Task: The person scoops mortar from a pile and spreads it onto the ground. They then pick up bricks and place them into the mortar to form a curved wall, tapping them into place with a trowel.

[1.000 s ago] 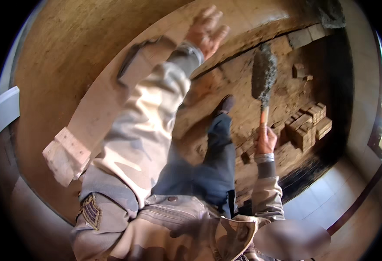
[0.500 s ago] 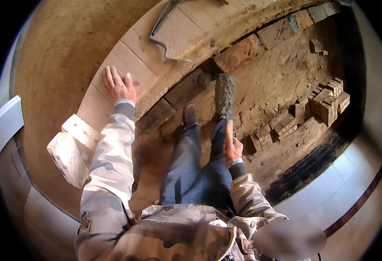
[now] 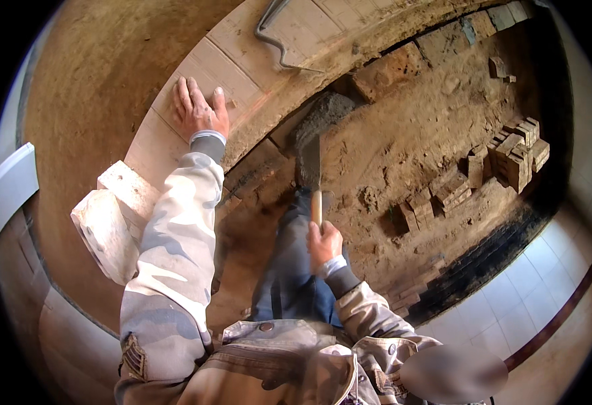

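My left hand (image 3: 201,111) lies with fingers spread on the tan tiled ledge (image 3: 232,64), just up and right of two pale chunky blocks (image 3: 101,233). My right hand (image 3: 324,244) is closed round the wooden handle of a trowel (image 3: 313,162), low in the middle of the view. The trowel's blade is tilted against a heap of wet grey mortar (image 3: 324,115) at the foot of the ledge, above my legs; I cannot tell how much of it still rests on the blade.
A bent dark metal bar (image 3: 272,42) lies on the ledge. The dug dirt bed (image 3: 404,135) holds stacked small bricks (image 3: 515,162) and loose bricks (image 3: 454,189) on the right, with edging blocks (image 3: 385,71) along the ledge. White tiles (image 3: 525,283) border the bottom right.
My left hand came down from the air onto the ledge. My right hand moved left, and the mortar-laden trowel has turned, its grey load now spread toward the ledge's foot.
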Action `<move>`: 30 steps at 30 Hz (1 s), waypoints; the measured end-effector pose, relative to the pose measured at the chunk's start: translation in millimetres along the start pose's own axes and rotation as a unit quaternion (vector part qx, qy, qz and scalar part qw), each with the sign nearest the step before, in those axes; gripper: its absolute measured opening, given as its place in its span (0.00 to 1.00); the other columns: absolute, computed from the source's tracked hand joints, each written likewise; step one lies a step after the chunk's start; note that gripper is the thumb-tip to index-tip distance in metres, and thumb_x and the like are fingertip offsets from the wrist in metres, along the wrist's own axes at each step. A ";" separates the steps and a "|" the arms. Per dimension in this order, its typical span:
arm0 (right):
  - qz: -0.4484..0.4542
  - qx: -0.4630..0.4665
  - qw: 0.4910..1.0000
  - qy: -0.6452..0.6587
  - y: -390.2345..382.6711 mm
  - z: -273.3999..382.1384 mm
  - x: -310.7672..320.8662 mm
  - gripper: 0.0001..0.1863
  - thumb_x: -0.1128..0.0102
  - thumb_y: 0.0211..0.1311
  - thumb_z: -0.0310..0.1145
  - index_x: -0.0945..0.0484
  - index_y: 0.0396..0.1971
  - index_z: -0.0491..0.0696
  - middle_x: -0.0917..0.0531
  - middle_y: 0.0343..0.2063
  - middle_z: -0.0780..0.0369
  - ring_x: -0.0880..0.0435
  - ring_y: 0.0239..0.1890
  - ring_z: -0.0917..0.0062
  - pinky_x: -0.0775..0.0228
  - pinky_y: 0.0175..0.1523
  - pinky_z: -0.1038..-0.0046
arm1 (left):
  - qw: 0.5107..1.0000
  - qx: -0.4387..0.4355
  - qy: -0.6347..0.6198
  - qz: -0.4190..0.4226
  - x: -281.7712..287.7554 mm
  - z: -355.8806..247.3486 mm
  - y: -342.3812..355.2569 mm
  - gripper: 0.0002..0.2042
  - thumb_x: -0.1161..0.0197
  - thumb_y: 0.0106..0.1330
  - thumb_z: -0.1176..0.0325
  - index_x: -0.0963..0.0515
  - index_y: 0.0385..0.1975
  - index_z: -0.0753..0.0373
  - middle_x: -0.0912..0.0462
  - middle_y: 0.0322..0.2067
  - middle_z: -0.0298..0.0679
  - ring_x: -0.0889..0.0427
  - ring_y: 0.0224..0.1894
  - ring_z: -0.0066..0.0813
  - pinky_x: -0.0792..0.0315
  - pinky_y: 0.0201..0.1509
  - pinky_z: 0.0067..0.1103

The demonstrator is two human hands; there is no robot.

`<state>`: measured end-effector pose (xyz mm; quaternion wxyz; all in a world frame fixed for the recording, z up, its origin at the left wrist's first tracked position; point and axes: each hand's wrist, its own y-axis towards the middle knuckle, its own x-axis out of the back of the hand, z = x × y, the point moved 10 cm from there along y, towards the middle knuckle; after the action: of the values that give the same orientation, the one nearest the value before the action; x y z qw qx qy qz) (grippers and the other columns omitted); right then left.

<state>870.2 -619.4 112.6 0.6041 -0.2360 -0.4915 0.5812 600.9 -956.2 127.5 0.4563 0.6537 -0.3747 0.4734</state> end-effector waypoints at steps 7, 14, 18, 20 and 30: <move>-0.014 0.232 0.954 -0.188 56.4 -26.5 71.8 0.16 0.37 0.68 0.42 0.26 0.29 0.46 0.19 0.22 0.48 0.19 0.24 0.47 0.27 0.29 0.53 | 0.999 -0.013 0.019 -0.036 -11.2 5.3 -3.6 0.32 0.43 0.70 0.47 0.31 0.65 0.67 0.35 0.70 0.46 0.40 0.73 0.45 0.44 0.74 0.44; 0.001 0.183 0.943 -0.279 156.9 31.4 165.4 0.19 0.43 0.74 0.44 0.18 0.34 0.42 0.18 0.17 0.57 0.20 0.18 0.72 0.25 0.25 0.66 | 0.999 -0.011 0.032 -0.032 -9.7 3.3 -2.4 0.32 0.44 0.71 0.45 0.30 0.65 0.66 0.35 0.70 0.46 0.40 0.74 0.45 0.44 0.74 0.42; 0.048 0.056 0.996 -0.053 152.9 18.9 151.5 0.22 0.45 0.74 0.47 0.20 0.34 0.41 0.22 0.15 0.63 0.26 0.14 0.79 0.34 0.18 0.72 | 0.998 -0.007 0.050 -0.021 -12.6 5.0 -2.2 0.33 0.45 0.71 0.44 0.31 0.66 0.66 0.35 0.70 0.45 0.41 0.74 0.43 0.44 0.74 0.42; 0.079 -0.031 0.994 0.066 137.4 -9.7 128.4 0.20 0.44 0.74 0.47 0.21 0.38 0.43 0.26 0.15 0.67 0.31 0.10 0.83 0.42 0.12 0.76 | 0.999 -0.003 0.049 -0.016 -11.0 1.9 -2.1 0.33 0.46 0.72 0.44 0.31 0.66 0.66 0.36 0.70 0.45 0.41 0.74 0.43 0.44 0.74 0.42; 0.199 -0.116 0.968 0.096 70.1 -41.1 42.9 0.21 0.47 0.76 0.47 0.24 0.38 0.41 0.29 0.15 0.66 0.36 0.09 0.82 0.45 0.14 0.76 | 0.999 0.009 0.036 -0.005 -7.2 -1.1 -0.1 0.33 0.46 0.72 0.44 0.31 0.66 0.67 0.37 0.71 0.45 0.42 0.75 0.43 0.45 0.74 0.43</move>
<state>866.1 -552.6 49.5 0.4891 -0.4521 -0.4383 0.6035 598.7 -954.7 120.7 0.4661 0.6421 -0.3507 0.4974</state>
